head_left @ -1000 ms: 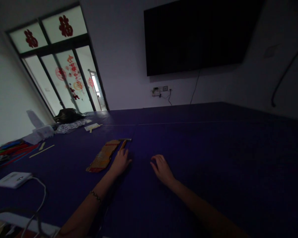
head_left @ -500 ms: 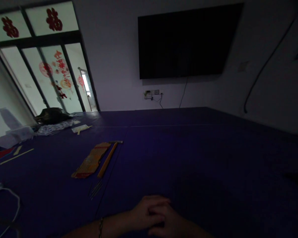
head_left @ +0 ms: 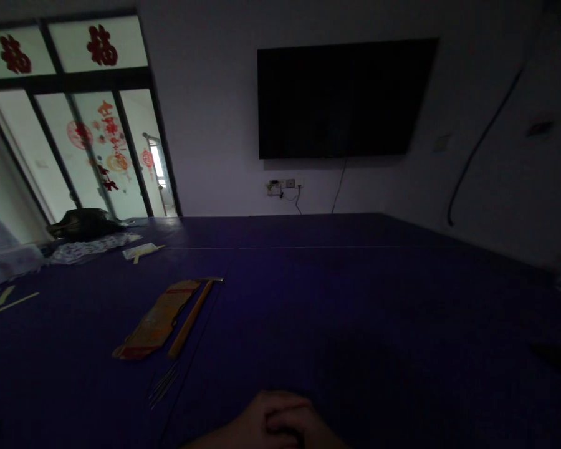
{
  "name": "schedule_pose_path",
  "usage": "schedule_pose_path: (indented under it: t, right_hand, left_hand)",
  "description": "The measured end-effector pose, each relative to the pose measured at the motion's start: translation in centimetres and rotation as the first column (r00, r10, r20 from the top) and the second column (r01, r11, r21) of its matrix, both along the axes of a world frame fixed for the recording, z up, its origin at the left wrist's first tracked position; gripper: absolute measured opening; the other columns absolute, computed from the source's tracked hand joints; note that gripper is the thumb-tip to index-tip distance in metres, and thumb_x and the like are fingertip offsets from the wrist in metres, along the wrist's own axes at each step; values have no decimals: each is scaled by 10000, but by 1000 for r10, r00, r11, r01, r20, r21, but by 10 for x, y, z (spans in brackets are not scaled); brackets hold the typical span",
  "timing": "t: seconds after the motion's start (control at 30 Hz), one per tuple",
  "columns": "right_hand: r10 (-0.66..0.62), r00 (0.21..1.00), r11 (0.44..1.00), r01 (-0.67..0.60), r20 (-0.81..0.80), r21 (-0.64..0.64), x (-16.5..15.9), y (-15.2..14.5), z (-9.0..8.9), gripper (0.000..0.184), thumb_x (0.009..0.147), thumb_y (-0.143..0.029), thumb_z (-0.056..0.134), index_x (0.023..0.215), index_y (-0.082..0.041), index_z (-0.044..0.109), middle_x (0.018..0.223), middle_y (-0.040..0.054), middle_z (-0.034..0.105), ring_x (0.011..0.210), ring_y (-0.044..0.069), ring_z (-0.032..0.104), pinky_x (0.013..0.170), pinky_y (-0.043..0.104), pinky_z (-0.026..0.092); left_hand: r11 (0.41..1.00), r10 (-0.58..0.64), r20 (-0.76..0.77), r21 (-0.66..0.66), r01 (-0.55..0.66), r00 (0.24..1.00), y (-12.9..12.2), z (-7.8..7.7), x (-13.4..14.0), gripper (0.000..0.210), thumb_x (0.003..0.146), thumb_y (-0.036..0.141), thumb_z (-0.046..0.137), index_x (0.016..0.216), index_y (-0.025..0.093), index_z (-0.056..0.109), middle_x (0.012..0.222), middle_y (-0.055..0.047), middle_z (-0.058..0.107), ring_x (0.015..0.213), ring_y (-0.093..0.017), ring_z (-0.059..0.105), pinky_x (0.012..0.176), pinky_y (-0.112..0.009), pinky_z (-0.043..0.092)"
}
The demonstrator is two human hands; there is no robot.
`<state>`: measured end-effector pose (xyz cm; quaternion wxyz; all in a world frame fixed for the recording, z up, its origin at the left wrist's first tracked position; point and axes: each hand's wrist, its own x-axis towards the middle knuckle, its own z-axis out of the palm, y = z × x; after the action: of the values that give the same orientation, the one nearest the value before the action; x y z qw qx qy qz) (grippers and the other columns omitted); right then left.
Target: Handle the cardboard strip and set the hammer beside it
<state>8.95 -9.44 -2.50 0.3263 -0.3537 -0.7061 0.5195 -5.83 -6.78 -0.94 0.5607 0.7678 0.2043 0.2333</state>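
At the bottom centre, my left hand [head_left: 260,419] and my right hand [head_left: 303,420] are clasped together over the purple surface [head_left: 280,318]. Their fingers are folded against each other, and no object shows between them. The lower parts of both hands are cut off by the frame edge. Ahead and to the left lies a hammer [head_left: 190,319] with a wooden handle and a metal head. Beside it is a worn brown cardboard piece [head_left: 159,321] with red edges. Several thin metal rods [head_left: 163,383] lie just nearer than the hammer's handle end.
Farther left are pale strips [head_left: 10,305], a white packet [head_left: 140,251], crumpled patterned sheeting [head_left: 86,246] and a dark bag [head_left: 84,223]. A television [head_left: 346,100] hangs on the far wall above power sockets [head_left: 285,185]. A dark cable [head_left: 479,146] hangs down the right wall.
The view has tilted and shifted, so the hammer and cardboard appear lower and farther left. My clasped hands sit lower in the frame, and the left wrist's bracelet has gone out of sight.
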Motion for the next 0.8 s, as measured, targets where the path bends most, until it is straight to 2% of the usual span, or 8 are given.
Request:
schedule_pose_path:
  t: [0.13, 0.23, 0.33, 0.4, 0.5, 0.63, 0.73, 0.8]
  right_hand:
    - [7, 1000, 1000, -7, 12, -9, -2, 4, -9, 375, 644, -497, 548, 750, -194, 742, 856, 53, 699, 842, 197, 606, 771, 293, 460]
    - [-3, 1000, 999, 3, 5, -52, -3, 3, -6, 323, 668, -472, 559, 746, -217, 741, 770, 24, 671, 809, 179, 586, 769, 287, 451]
    - [-22, 999, 997, 19, -37, -72, -4, 4, -1, 269, 656, -421, 587, 755, -228, 745, 759, 18, 659, 814, 177, 575, 803, 286, 438]
    - [-52, 997, 996, 48, -56, -73, -4, 5, 1, 263, 624, -422, 610, 730, -223, 746, 776, 21, 664, 763, 172, 576, 768, 280, 451]
    - [-52, 997, 994, 46, -54, -103, -3, 7, 1, 261, 628, -420, 610, 734, -220, 741, 796, 18, 680, 689, 155, 584, 690, 263, 471]
    - [-50, 998, 994, 46, -43, -95, 1, 6, 1, 282, 654, -426, 608, 814, -232, 736, 816, 18, 700, 732, 172, 616, 685, 263, 476]
    - [-85, 995, 993, 80, -47, -87, 6, 4, 3, 273, 664, -415, 622, 852, -250, 731, 941, 23, 699, 848, 186, 620, 753, 265, 465]
    - [-71, 997, 993, 67, -36, -98, 7, 4, 5, 273, 677, -415, 613, 857, -246, 730, 922, 26, 707, 841, 187, 627, 726, 257, 465]
  left_hand:
    - [999, 1, 7, -50, 0, 1000, 5, -13, -3, 487, 741, 442, 596, 1161, 197, 577, 1130, -73, 616, 1041, -235, 561, 898, -334, 426]
    - [995, -4, -7, -98, 3, 1000, 7, -25, -5, 480, 722, 460, 617, 1124, 198, 600, 1106, -66, 628, 1020, -233, 567, 887, -333, 433]
    - [989, 72, 21, -131, -69, 997, 9, -29, -6, 508, 680, 464, 657, 1113, 204, 609, 1113, -76, 628, 1022, -239, 569, 884, -343, 433]
    - [983, 94, 23, -161, -89, 995, 10, -27, -6, 498, 679, 465, 657, 1099, 200, 621, 1100, -81, 636, 1007, -240, 578, 875, -350, 435]
    - [981, 46, 22, -187, -41, 999, 9, -17, -5, 478, 701, 466, 634, 1087, 185, 632, 1080, -85, 644, 987, -236, 586, 856, -340, 436]
    - [977, 37, 51, -210, -25, 998, 5, -4, -1, 472, 718, 479, 606, 1060, 155, 644, 1050, -92, 648, 969, -227, 583, 843, -322, 433]
    - [967, 49, 31, -251, -40, 998, 2, 3, 2, 453, 722, 480, 595, 1003, 131, 660, 978, -87, 657, 921, -221, 591, 811, -312, 441]
    - [963, 39, 27, -267, -30, 999, 1, 6, 3, 451, 714, 472, 606, 998, 126, 658, 957, -82, 657, 905, -218, 592, 797, -306, 444]
